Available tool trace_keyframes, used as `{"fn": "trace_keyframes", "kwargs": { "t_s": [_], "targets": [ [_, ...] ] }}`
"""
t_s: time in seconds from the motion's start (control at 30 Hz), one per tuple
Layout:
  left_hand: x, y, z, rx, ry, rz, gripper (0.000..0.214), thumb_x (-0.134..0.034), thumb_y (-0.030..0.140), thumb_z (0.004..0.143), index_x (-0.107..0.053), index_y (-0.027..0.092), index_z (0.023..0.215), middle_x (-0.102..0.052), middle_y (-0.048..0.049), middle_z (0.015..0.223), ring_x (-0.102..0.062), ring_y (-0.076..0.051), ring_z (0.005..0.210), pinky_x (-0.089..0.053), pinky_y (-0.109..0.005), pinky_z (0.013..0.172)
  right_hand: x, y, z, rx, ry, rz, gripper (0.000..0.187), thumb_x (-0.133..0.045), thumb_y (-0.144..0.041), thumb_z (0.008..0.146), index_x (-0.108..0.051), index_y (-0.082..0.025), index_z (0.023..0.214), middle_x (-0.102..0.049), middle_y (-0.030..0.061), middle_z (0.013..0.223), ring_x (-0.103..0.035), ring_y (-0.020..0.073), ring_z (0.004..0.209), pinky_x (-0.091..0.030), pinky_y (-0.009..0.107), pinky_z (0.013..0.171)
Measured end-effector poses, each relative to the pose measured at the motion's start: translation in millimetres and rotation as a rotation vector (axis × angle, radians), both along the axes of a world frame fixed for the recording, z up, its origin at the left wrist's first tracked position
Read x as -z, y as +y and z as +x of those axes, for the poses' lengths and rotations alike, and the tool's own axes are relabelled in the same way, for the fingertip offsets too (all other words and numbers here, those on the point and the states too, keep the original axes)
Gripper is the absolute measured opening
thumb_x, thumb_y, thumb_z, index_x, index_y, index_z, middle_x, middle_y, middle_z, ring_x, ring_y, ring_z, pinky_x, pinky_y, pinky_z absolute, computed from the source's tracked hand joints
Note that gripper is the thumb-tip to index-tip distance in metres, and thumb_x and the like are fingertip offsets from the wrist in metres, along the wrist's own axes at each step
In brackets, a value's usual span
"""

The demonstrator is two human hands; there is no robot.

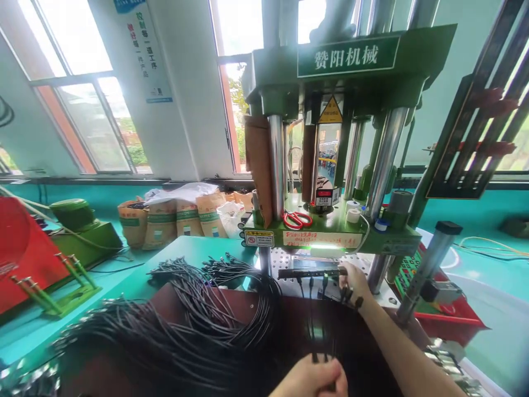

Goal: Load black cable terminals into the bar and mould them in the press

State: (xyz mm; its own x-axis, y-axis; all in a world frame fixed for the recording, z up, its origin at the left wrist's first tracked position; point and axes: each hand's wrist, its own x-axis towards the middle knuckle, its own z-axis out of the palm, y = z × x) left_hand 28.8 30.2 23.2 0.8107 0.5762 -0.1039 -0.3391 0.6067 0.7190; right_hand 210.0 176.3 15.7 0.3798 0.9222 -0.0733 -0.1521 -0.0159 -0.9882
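Note:
At the bottom of the head view, my left hand (316,376) is closed around thin black cables (311,314) that run up to the press. Further forward, my right hand (354,282) is at the right end of a long dark mould bar (309,273), its fingers closed on that end. Several black cable ends with connectors (324,284) hang from the front of the bar. A dark knob-like handle (357,301) sits just below my right hand. The bar lies on the perforated metal bed under the green press head (330,242).
Bundles of black cables (185,342) cover the left of the dark brown table. Red-handled scissors (297,220) lie on the press ledge. A red bin (450,320) and a grey post (430,270) stand at the right. Paper sacks (161,223) line the wall behind.

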Motion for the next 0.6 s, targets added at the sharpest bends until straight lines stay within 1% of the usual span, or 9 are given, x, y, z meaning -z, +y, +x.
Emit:
{"fn": "trace_keyframes", "kwargs": {
  "t_s": [0.03, 0.1, 0.2, 0.27, 0.3, 0.37, 0.43, 0.5, 0.6],
  "targets": [
    [4.1, -6.3, -4.8, -0.048, 0.042, 0.071, 0.042, -0.068, 0.051, 0.061, -0.053, 0.012, 0.056, -0.035, 0.0046, 0.04, -0.029, -0.005, 0.037, -0.013, -0.022, 0.043, -1.9, -6.5, -0.9, -0.004, 0.009, -0.008, 0.028, -0.047, -0.035, 0.087, -0.051, -0.015, 0.066, -0.037, -0.0104, 0.04, -0.03, 0.0041, 0.028, -0.023, 0.016, 0.029],
    [10.3, -15.9, -12.4, -0.076, 0.104, 0.12, 0.045, -0.068, 0.053, 0.059, -0.056, 0.01, 0.056, -0.04, 0.002, 0.042, -0.033, -0.006, 0.04, -0.013, -0.023, 0.045, -5.7, -20.4, -4.5, 0.004, 0.021, -0.015, 0.022, -0.048, -0.032, 0.082, -0.052, -0.017, 0.067, -0.038, -0.0092, 0.036, -0.03, 0.006, 0.027, -0.02, 0.017, 0.028],
    [15.5, -24.5, -20.0, -0.035, 0.065, 0.069, 0.039, -0.065, 0.05, 0.065, -0.056, 0.012, 0.06, -0.034, 0.005, 0.039, -0.026, -0.005, 0.036, -0.011, -0.023, 0.044, -12.2, -39.4, -12.8, 0.044, 0.034, 0.008, 0.012, -0.051, -0.031, 0.073, -0.055, -0.02, 0.07, -0.042, -0.0071, 0.035, -0.033, 0.0087, 0.027, -0.022, 0.019, 0.027],
    [18.8, -28.5, -25.9, -0.03, 0.037, 0.022, 0.035, -0.062, 0.046, 0.069, -0.056, 0.013, 0.062, -0.029, 0.0066, 0.038, -0.022, -0.006, 0.035, -0.011, -0.023, 0.044, -16.8, -49.4, -16.6, 0.09, 0.041, 0.027, 0.01, -0.052, -0.03, 0.069, -0.055, -0.021, 0.07, -0.043, -0.0064, 0.035, -0.035, 0.0098, 0.029, -0.024, 0.019, 0.028],
    [21.2, -30.6, -29.9, -0.036, 0.043, 0.019, 0.034, -0.061, 0.046, 0.069, -0.057, 0.013, 0.062, -0.029, 0.0063, 0.038, -0.023, -0.006, 0.036, -0.012, -0.023, 0.044, -18.8, -53.8, -17.4, 0.112, 0.045, 0.035, 0.009, -0.052, -0.03, 0.068, -0.054, -0.021, 0.068, -0.043, -0.0062, 0.035, -0.035, 0.0102, 0.029, -0.024, 0.02, 0.028],
    [28.1, -34.8, -39.7, -0.044, 0.107, 0.06, 0.037, -0.065, 0.048, 0.065, -0.059, 0.012, 0.06, -0.035, 0.0039, 0.04, -0.027, -0.006, 0.038, -0.016, -0.023, 0.044, -21.2, -62.1, -17.0, 0.141, 0.056, 0.047, 0.01, -0.053, -0.03, 0.067, -0.053, -0.02, 0.065, -0.041, -0.0062, 0.034, -0.034, 0.0103, 0.03, -0.023, 0.019, 0.028],
    [36.8, -38.9, -49.2, -0.048, 0.212, 0.114, 0.037, -0.071, 0.049, 0.057, -0.062, 0.012, 0.058, -0.043, 0.0009, 0.044, -0.032, -0.008, 0.042, -0.021, -0.024, 0.046, -20.2, -71.1, -16.1, 0.141, 0.067, 0.064, 0.013, -0.054, -0.033, 0.066, -0.051, -0.02, 0.064, -0.038, -0.007, 0.033, -0.032, 0.0094, 0.029, -0.021, 0.018, 0.027],
    [44.9, -42.1, -54.5, -0.046, 0.295, 0.13, 0.035, -0.076, 0.046, 0.052, -0.063, 0.014, 0.058, -0.047, -0.0003, 0.048, -0.036, -0.009, 0.044, -0.025, -0.025, 0.047, -15.6, -80.4, -17.3, 0.136, 0.07, 0.072, 0.017, -0.055, -0.036, 0.066, -0.051, -0.02, 0.064, -0.038, -0.0071, 0.034, -0.031, 0.0086, 0.029, -0.02, 0.018, 0.027],
    [51.8, -45.1, -53.7, -0.024, 0.31, 0.112, 0.035, -0.075, 0.047, 0.055, -0.065, 0.014, 0.061, -0.051, -0.002, 0.051, -0.041, -0.01, 0.047, -0.029, -0.025, 0.048, -5.7, -91.0, -23.7, 0.139, 0.056, 0.04, 0.02, -0.055, -0.038, 0.068, -0.054, -0.019, 0.07, -0.044, -0.0046, 0.037, -0.037, 0.0099, 0.03, -0.025, 0.018, 0.027]
  ]
}}
